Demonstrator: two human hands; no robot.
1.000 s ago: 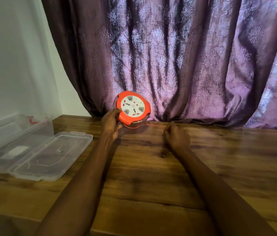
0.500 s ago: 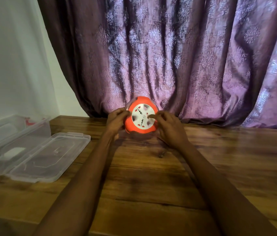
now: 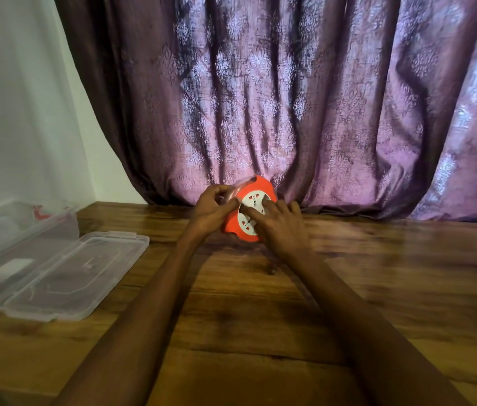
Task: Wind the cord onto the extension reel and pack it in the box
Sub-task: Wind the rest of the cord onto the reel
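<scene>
An orange extension reel [image 3: 236, 224] with a white socket face stands tilted on its edge near the back of the wooden table [image 3: 378, 288], just in front of the curtain. My left hand [image 3: 211, 210] grips its left rim, fingers curled round the edge. My right hand [image 3: 278, 227] lies on the white socket face, fingers spread over it and partly hiding it. No loose cord shows on the table. The clear plastic box [image 3: 3, 250] sits open at the far left, its lid [image 3: 70, 276] flat on the table beside it.
A purple patterned curtain [image 3: 290, 112] hangs right behind the reel. A white wall [image 3: 11, 112] lies to the left. Inside the box there is a small white piece [image 3: 11, 266].
A thin orange cord ran from the reel to my right hand a second ago; it is gone from view. My right hand came onto the reel's face, and the reel shifted right and tilted.
</scene>
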